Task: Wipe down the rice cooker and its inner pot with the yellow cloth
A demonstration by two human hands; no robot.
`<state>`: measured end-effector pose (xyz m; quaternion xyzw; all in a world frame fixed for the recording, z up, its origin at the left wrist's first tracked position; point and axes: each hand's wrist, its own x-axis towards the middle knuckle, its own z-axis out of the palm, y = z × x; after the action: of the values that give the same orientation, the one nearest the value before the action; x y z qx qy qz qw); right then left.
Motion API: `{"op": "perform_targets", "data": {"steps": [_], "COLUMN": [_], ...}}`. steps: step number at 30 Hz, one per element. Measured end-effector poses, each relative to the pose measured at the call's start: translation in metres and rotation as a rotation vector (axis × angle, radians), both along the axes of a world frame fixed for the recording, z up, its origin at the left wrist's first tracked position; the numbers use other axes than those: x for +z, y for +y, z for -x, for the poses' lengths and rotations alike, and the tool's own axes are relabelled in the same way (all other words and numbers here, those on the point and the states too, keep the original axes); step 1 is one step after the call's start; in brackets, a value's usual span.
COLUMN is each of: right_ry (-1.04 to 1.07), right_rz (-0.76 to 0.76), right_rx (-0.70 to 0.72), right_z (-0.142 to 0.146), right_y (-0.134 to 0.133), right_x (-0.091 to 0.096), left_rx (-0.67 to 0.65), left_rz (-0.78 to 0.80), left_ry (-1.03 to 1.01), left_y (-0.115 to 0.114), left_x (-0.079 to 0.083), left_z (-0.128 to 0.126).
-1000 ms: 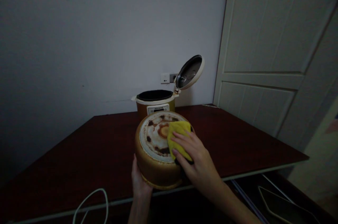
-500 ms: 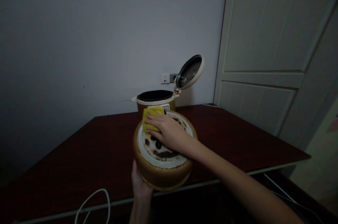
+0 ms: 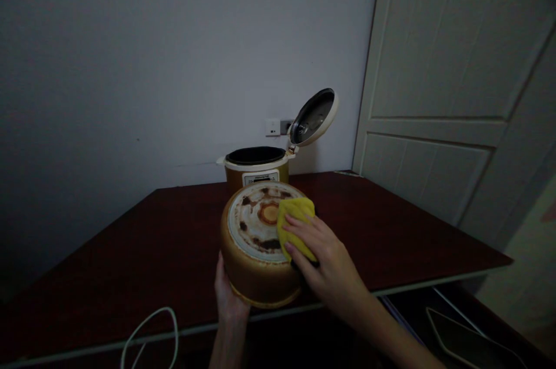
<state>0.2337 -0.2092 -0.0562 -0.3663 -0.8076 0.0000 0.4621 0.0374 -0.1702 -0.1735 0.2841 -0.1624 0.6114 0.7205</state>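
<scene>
A gold-coloured cooker inner pot (image 3: 256, 276) is tilted bottom-up in front of me, its pale base marked with brown and dark stains. My left hand (image 3: 230, 296) grips it from below on the left; part of the fingers is hidden behind the pot. Over the right side of the base, my right hand (image 3: 328, 256) presses a yellow cloth (image 3: 299, 212), fingers spread across it. Behind the pot stands a rice cooker (image 3: 280, 175) with a white rim and a front panel. Its lid (image 3: 315, 117) is raised to the right, and the inside looks dark.
The dark red table (image 3: 174, 241) has a pale front edge. A white cable (image 3: 174, 322) loops at its lower left. Wall sockets (image 3: 273, 127) sit behind the cooker. A white panelled door (image 3: 425, 143) is at the right. Below the table's right part, an open space holds a flat dark object (image 3: 469, 340).
My right hand has slid the yellow cloth from the upper left of the pot's base to its right side, uncovering the base's middle. My left hand keeps its hold.
</scene>
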Motion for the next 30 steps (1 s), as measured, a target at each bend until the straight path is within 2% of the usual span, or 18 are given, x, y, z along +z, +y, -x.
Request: {"op": "perform_targets", "data": {"steps": [2, 4, 8, 12, 15, 19, 23, 27, 30], "right_ry": [-0.083, -0.158, -0.216, -0.241, -0.205, -0.108, -0.056, -0.114, -0.159], "right_rz": [0.024, 0.043, 0.002, -0.048, -0.042, 0.141, 0.279, 0.452, 0.579], "right_rx": [0.075, 0.165, 0.293, 0.209, 0.059, -0.107, -0.26, -0.356, -0.36], "right_z": [0.014, 0.028, 0.049, 0.044, 0.017, -0.034, -0.074, -0.087, -0.085], "right_y": [-0.013, -0.014, 0.012, 0.053, 0.076, 0.089, 0.099, 0.114, 0.12], "right_x": [0.002, 0.011, 0.036, 0.053, 0.054, 0.042, 0.013, -0.024, -0.04], "left_rx": [-0.001, 0.014, 0.083, 0.014, -0.034, 0.018, 0.064, 0.203, 0.279], "left_rz": [-0.019, -0.011, 0.028, -0.059, -0.079, 0.04, 0.163, 0.351, 0.453], "left_ry": [0.009, 0.013, 0.025, 0.012, 0.026, -0.022, 0.015, 0.076, 0.089], "left_y": [0.0, -0.001, -0.002, -0.004, -0.006, -0.005, -0.002, 0.001, 0.001], "left_x": [0.001, 0.002, 0.002, 0.004, 0.005, 0.002, -0.007, -0.018, -0.017], "left_z": [-0.001, -0.002, -0.004, -0.003, -0.002, -0.002, 0.0, 0.006, 0.012]}}
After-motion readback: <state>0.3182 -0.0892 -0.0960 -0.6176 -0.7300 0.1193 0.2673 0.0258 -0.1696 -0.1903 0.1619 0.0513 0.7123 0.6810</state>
